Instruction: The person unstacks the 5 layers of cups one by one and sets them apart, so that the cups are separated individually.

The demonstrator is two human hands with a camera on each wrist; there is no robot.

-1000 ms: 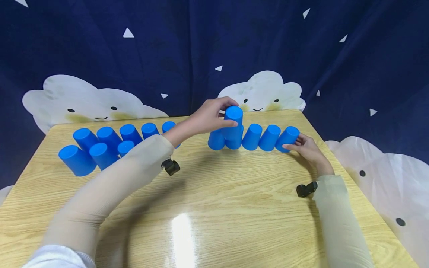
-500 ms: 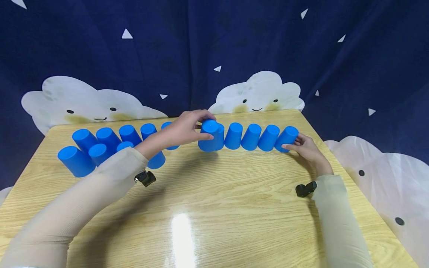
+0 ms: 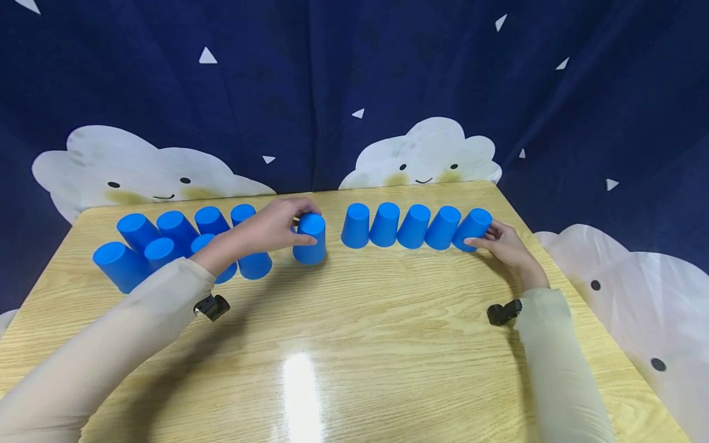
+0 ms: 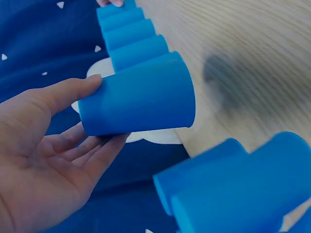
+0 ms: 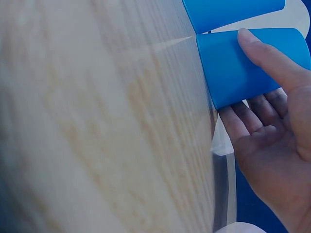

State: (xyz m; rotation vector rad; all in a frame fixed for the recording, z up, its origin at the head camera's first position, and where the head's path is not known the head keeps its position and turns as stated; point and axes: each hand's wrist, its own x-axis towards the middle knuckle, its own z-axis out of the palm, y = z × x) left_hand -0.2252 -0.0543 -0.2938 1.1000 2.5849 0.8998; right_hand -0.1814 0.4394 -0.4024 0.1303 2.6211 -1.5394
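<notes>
My left hand (image 3: 272, 226) grips an upside-down blue plastic cup (image 3: 310, 241) near the middle of the table, thumb on one side and fingers on the other. In the left wrist view that cup (image 4: 141, 99) lies between thumb and curled fingers, with a row of cups beyond it. My right hand (image 3: 512, 249) holds the rightmost cup (image 3: 471, 231) of a row of several upside-down blue cups (image 3: 386, 225). Seen from the right wrist, the thumb presses on this cup (image 5: 223, 73), fingers curl behind it, and its rim is at the tabletop.
Several more upside-down blue cups (image 3: 123, 266) stand in two rows at the left of the wooden table (image 3: 388, 344), partly hidden by my left forearm. A dark blue curtain (image 3: 310, 92) with white clouds hangs behind the table's far edge.
My left hand has carried its cup leftward and down, from above the right-hand row to a spot left of it. My right hand has stayed on the end cup.
</notes>
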